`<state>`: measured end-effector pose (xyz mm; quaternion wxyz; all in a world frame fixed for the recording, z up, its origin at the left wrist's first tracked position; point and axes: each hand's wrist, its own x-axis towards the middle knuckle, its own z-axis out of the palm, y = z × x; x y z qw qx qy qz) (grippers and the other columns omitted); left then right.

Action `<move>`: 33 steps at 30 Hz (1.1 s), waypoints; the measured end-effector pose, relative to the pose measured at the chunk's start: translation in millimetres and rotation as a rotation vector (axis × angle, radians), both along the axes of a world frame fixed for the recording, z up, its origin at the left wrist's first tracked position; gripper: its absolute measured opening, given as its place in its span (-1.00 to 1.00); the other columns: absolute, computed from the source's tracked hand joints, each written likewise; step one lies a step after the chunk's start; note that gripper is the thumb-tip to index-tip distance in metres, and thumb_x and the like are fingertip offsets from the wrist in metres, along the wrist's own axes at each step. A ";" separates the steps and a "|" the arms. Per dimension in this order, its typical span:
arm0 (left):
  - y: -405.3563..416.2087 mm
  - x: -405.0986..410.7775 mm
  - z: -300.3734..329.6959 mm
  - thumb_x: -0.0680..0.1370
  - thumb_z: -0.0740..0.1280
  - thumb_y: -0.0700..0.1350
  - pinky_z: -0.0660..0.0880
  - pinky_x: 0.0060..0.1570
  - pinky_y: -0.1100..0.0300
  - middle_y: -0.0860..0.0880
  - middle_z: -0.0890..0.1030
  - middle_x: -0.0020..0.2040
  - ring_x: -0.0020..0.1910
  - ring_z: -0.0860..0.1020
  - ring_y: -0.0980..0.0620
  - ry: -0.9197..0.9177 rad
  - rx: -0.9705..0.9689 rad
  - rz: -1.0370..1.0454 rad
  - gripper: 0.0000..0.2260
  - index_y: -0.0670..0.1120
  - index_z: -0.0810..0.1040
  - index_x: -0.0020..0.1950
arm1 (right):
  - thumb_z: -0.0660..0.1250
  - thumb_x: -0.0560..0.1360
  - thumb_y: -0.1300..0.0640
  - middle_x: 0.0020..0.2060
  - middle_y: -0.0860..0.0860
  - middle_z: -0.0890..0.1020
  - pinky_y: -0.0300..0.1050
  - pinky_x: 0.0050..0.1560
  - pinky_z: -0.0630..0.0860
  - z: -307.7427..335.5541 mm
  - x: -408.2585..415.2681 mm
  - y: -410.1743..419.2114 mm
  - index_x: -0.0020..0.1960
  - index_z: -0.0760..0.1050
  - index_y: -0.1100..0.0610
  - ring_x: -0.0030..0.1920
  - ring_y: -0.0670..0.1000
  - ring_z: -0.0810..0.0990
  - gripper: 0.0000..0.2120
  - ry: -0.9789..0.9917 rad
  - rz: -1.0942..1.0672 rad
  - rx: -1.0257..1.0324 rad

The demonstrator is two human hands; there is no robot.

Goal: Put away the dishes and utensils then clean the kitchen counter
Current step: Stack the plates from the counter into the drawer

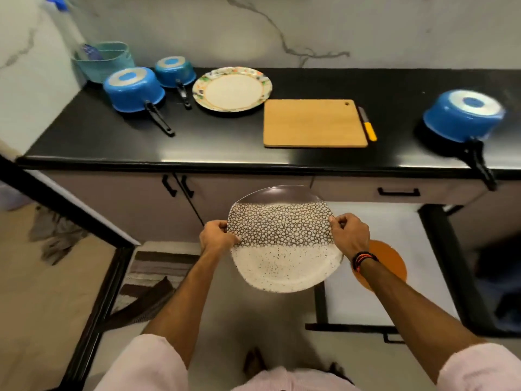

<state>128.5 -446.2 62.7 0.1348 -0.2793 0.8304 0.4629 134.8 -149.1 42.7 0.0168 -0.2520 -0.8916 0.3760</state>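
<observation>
Speckled plate (pixel 282 244) in both hands' grip, above open drawer (pixel 394 292) with orange plate (pixel 390 261).

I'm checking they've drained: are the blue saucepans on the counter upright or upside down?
Upside down. All three blue saucepans rest rim-down on the black counter, their bases facing up.

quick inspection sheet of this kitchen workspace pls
surface: black counter, glossy
job's things: spotted plate held over the open drawer; floral plate, cutting board, yellow-handled knife beside the board, three blue saucepans upside down
clutter: teal basket, spray bottle
grippers: left hand and right hand grip the plate's opposite edges
cables: nothing seen
surroundings: marble wall, striped mat, orange disc in drawer
</observation>
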 end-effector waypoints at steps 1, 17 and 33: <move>15.8 2.2 0.0 0.28 0.61 -0.30 0.59 0.14 0.04 -0.02 0.69 -0.01 0.02 0.64 0.01 -0.016 0.031 -0.017 -0.58 -0.10 0.63 0.10 | 0.36 0.57 -0.02 -0.11 0.10 0.68 0.01 -0.01 0.58 -2.2 9.0 17.5 0.00 0.57 0.17 -0.08 0.11 0.61 -0.77 -0.004 -0.009 -0.017; 285.2 47.6 -80.5 0.22 0.53 -0.45 0.60 0.08 -0.12 -0.20 0.70 -0.05 0.01 0.66 -0.20 -0.202 0.257 -0.087 -0.64 -0.30 0.68 -0.01 | 0.50 0.48 0.14 -0.18 0.15 0.68 -0.11 0.09 0.54 -54.2 105.5 331.2 0.17 0.62 0.15 -0.12 0.01 0.60 -0.71 -0.222 -0.027 -0.297; 341.5 -3.9 -100.2 0.53 0.26 -0.46 0.62 -0.37 0.19 -0.23 0.63 -0.01 -0.40 0.58 0.02 -0.193 0.380 0.191 -0.82 -0.36 0.63 0.04 | 0.41 0.36 0.56 0.02 0.14 0.68 -0.38 -0.10 0.59 -79.4 52.5 380.9 -0.03 0.64 0.35 -0.04 -0.11 0.65 -0.76 -0.244 -0.135 -0.575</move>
